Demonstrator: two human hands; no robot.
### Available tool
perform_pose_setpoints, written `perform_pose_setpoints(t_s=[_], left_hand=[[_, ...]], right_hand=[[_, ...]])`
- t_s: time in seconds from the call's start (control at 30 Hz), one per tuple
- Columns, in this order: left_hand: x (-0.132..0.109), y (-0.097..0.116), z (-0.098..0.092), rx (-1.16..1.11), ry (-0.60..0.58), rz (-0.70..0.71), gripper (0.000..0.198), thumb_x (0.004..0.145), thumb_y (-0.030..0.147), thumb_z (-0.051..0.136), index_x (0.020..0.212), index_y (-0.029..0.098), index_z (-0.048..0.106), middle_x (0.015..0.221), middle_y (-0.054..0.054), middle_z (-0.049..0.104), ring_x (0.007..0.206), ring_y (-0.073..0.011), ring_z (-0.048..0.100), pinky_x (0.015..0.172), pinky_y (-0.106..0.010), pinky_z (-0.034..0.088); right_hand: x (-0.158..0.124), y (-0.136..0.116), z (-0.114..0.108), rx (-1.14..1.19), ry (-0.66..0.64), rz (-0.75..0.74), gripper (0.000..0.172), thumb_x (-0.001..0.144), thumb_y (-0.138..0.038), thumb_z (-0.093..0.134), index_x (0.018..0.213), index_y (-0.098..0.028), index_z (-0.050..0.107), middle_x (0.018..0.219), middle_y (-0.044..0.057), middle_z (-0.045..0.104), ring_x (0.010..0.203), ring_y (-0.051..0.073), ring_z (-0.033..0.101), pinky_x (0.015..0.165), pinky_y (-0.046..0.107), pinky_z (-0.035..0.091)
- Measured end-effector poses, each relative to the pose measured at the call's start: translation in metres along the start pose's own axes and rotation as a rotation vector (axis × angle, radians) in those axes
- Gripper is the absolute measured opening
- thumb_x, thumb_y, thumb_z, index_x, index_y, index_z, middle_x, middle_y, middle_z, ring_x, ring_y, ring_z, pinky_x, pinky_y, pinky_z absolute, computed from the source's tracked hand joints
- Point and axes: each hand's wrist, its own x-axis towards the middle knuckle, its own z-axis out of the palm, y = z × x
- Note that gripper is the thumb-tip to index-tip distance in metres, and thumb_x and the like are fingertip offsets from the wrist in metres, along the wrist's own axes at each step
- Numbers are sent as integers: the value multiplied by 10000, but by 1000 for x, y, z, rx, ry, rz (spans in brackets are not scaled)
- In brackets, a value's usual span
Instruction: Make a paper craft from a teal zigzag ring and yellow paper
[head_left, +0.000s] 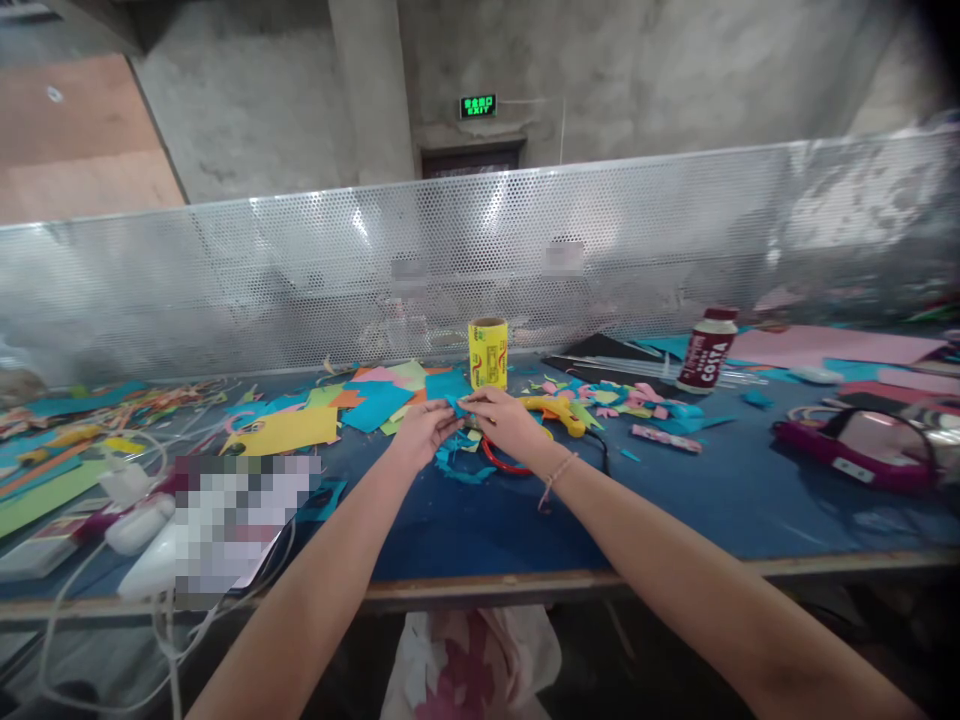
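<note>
At the middle of the blue table, my left hand and my right hand meet with fingertips pinched. Between them shows a small piece of blue paper, its lower part hidden by my fingers. Blue paper scraps lie just below my hands. A yellow glue gun rests to the right of my right hand, and a red ring-shaped item is partly covered by that hand. Right behind my hands stands a yellow cardboard tube.
A maroon-capped bottle stands at the back right, near a purple-framed object. Yellow paper and other coloured sheets lie to the left. White cables hang over the front left edge. A perforated metal screen closes off the back.
</note>
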Motion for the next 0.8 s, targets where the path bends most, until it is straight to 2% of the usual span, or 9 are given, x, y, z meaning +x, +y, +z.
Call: perform_pose_setpoints(t_s=[0.1, 0.2, 0.3, 0.4, 0.5, 0.57, 0.7, 0.8], left_hand=[[0, -1, -1, 36, -36, 21, 144, 597, 17, 605, 566, 123, 513, 538, 16, 530, 573, -83, 557, 718, -258, 498], [-2, -1, -1, 109, -38, 57, 127, 580, 53, 621, 568, 123, 516, 524, 31, 502, 540, -66, 518, 692, -258, 497], [-4, 0, 3, 186, 36, 90, 129, 570, 94, 646, 620, 125, 531, 548, 32, 505, 533, -76, 520, 650, -275, 497], [-4, 1, 4, 201, 91, 83, 183, 567, 95, 650, 710, 136, 544, 579, 24, 534, 543, -103, 550, 620, -291, 494], [-2, 1, 3, 161, 92, 88, 186, 577, 86, 634, 725, 149, 541, 573, 26, 534, 545, -106, 551, 622, -294, 493], [-1, 1, 2, 155, 87, 95, 159, 581, 108, 643, 703, 149, 548, 589, 21, 542, 552, -100, 548, 625, -286, 489], [-1, 2, 1, 198, 89, 112, 180, 547, 149, 683, 685, 142, 568, 599, 17, 559, 545, -95, 536, 602, -268, 472], [-2, 3, 0, 210, 73, 131, 196, 524, 143, 680, 698, 145, 589, 575, 22, 558, 544, -99, 535, 601, -268, 469]], right_hand=[[1, -3, -1, 7, -4, 8, 317, 797, -92, 421, 982, -206, 651, 939, 85, 590, 875, 169, 566, 794, 339, 493], [3, -6, -1, 52, 23, 93, 263, 784, -116, 451, 929, -193, 657, 893, 76, 607, 839, 169, 569, 784, 334, 476], [6, -7, -2, 148, 55, 300, 132, 751, -185, 511, 751, -167, 641, 687, 28, 589, 675, 148, 550, 684, 307, 466], [8, -5, -2, 401, 23, 538, 129, 698, -235, 545, 592, -161, 551, 523, -32, 476, 524, 106, 475, 554, 260, 430], [9, -3, -1, 723, 16, 723, 90, 639, -245, 574, 639, -162, 538, 522, -57, 465, 484, 81, 464, 504, 228, 414], [8, -3, 0, 835, 35, 792, 123, 606, -247, 604, 664, -164, 533, 543, -59, 491, 488, 78, 488, 507, 223, 427], [8, -2, 1, 872, 92, 869, 198, 584, -247, 637, 745, -174, 549, 605, -42, 561, 520, 97, 551, 533, 242, 466], [8, -1, 0, 858, 110, 832, 201, 587, -236, 635, 773, -174, 591, 606, -36, 570, 535, 100, 560, 557, 251, 482]])
